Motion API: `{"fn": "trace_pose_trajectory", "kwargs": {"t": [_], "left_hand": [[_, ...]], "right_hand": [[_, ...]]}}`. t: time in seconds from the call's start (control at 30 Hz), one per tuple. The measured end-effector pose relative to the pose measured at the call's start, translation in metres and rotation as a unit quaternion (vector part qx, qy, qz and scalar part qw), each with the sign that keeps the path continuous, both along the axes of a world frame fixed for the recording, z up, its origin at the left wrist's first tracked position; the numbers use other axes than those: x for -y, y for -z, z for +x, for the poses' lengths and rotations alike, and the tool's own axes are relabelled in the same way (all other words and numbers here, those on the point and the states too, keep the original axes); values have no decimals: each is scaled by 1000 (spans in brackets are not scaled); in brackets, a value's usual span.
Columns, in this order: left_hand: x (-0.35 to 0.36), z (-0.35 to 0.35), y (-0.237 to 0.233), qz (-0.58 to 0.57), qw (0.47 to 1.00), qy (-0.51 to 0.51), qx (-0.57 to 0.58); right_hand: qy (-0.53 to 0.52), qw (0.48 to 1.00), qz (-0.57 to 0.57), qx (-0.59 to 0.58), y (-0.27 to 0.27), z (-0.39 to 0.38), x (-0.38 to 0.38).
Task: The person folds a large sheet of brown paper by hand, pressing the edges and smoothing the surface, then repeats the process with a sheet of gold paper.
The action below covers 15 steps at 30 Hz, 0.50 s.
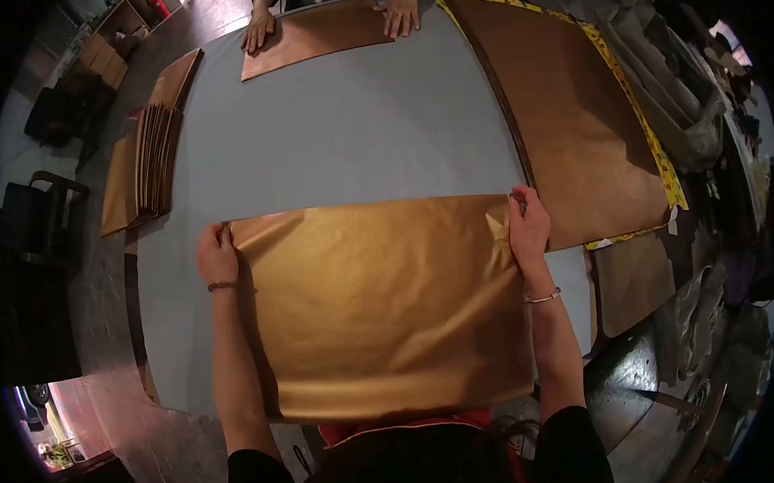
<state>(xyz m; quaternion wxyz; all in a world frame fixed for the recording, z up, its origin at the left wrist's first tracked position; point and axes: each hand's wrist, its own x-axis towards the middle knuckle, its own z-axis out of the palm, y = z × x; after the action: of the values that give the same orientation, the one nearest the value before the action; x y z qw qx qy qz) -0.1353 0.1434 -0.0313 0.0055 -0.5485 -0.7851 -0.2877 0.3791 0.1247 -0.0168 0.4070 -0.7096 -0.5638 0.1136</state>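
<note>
A wide golden-brown sheet, smooth and slightly creased, hangs between my two hands over the near edge of the grey-topped table. Its upper left corner is pinched in my left hand, which has a dark bracelet at the wrist. My right hand, above a silver bangle, grips the upper right corner, where the sheet puckers. The lower part of the sheet reaches down to my body. Close beyond my right hand lies a large stack of brown sheets bordered with yellow printed wrapping.
Across the table, another person's hands rest flat on a folded brown sheet. Folded brown sheets are piled along the left edge. A dark chair stands to the left. Grey crumpled material is heaped at the right.
</note>
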Motion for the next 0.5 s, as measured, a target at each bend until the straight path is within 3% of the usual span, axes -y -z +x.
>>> {"fn": "trace_pose_trajectory", "kwargs": {"t": [0.23,0.5], "left_hand": [[5,7,-7,-7,999,6,-40],[8,6,-3,12,998,15,-66]], "right_hand": [[-18,996,36,76,8,2,1],[-12,997,53,60,4,0,-2]]}}
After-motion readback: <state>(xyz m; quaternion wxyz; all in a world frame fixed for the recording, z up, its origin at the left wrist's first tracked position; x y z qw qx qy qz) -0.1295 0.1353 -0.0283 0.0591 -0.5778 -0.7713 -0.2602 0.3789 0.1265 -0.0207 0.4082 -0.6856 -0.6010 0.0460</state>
